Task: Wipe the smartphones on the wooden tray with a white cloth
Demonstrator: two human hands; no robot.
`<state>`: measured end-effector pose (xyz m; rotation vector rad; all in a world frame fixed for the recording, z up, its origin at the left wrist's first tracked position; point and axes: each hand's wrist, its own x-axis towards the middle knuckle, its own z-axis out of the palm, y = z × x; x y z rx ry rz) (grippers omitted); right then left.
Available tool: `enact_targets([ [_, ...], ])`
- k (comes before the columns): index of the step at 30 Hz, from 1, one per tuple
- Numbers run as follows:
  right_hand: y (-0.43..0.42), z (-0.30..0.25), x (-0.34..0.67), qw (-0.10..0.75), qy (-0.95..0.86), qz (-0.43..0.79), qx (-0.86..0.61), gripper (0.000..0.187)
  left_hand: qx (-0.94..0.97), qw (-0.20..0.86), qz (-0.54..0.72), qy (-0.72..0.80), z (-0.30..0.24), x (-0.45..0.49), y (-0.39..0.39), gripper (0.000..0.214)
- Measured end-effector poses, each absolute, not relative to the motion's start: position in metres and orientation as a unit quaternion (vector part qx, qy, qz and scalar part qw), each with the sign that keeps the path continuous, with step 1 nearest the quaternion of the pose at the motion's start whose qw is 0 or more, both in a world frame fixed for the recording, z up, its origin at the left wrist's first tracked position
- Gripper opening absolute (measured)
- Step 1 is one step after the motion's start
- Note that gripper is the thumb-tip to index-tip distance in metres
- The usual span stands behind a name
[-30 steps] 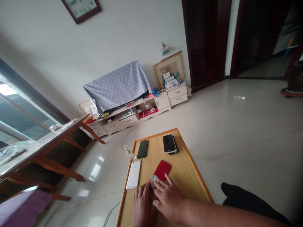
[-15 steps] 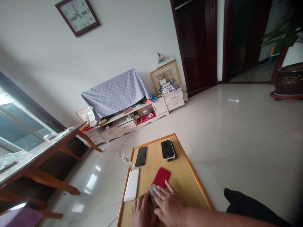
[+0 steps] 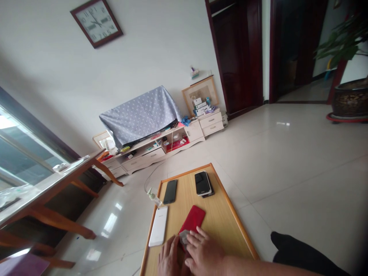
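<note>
A red phone (image 3: 193,219) lies on a low wooden table (image 3: 224,222). My right hand (image 3: 202,252) presses a small grey cloth (image 3: 184,236) against the phone's near end, fingers bent over the cloth. My left hand (image 3: 168,258) lies flat on the table beside it, fingers together, touching the phone's near edge. A white phone (image 3: 158,225) lies at the left edge. A black phone (image 3: 170,191) and a stack of two dark phones (image 3: 202,183) lie at the far end.
A small bottle (image 3: 152,196) stands on the floor by the table's far left corner, near a white cable. A larger wooden table (image 3: 54,180) stands to the left. A TV stand with a cloth-covered screen (image 3: 140,115) lines the wall. My dark-clad leg (image 3: 304,253) is at right.
My right hand has drawn the grey cloth back along the red phone toward me. The camera has tilted up, showing more of the wall and clock.
</note>
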<state>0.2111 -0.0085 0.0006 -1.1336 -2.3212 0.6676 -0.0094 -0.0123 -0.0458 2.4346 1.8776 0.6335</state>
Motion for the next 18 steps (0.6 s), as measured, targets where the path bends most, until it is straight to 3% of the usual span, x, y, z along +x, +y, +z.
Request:
enact_targets([
  [8, 0.032, 0.014, 0.245, 0.253, -0.794, 0.198, -0.516, 0.046, 0.777, -0.010, 0.204, 0.596, -0.025, 0.008, -0.020, 0.051],
  [14, -0.002, 0.003, 0.224, 0.237, -0.836, 0.209, -0.448, 0.060, 0.757, -0.005, 0.235, 0.609, -0.026, 0.012, -0.019, 0.050],
  [18, -0.005, 0.005, 0.225, 0.242, -0.843, 0.211, -0.432, 0.054, 0.750, -0.005, 0.231, 0.619, -0.027, 0.013, -0.020, 0.053],
])
